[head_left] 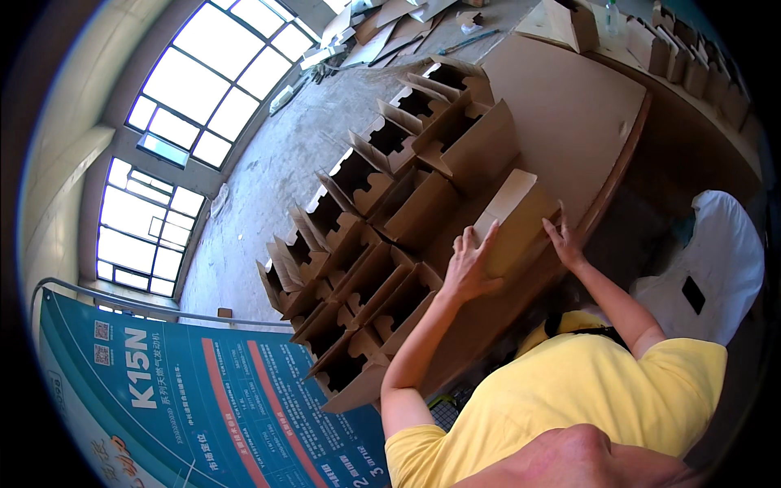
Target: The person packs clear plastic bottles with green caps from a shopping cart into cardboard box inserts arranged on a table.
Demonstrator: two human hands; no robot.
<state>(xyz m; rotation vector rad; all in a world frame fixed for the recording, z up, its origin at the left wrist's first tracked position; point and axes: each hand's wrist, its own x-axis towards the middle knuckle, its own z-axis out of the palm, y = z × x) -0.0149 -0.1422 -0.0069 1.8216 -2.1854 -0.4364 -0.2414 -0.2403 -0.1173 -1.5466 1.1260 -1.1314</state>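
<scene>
A closed-looking brown cardboard box (521, 221) stands on the cardboard-covered table in front of me, between my two hands. My left hand (473, 262) presses against its left side, with fingers spread along the top edge and the thumb lower down. On the opposite side, the fingers of my right hand (563, 237) rest at the box's right edge, so both hands grip it. Just left of it, rows of open-topped cardboard boxes (415, 207) stand packed together, flaps raised and dark inside. The undersides of my fingers are hidden.
A flat cardboard sheet (573, 114) covers the table beyond the box. More cartons (691, 61) line another table at far right. A white plastic bag (724, 260) with a dark patch lies at right. A blue printed banner (203, 398) stands at lower left; flattened cardboard (390, 32) lies far off.
</scene>
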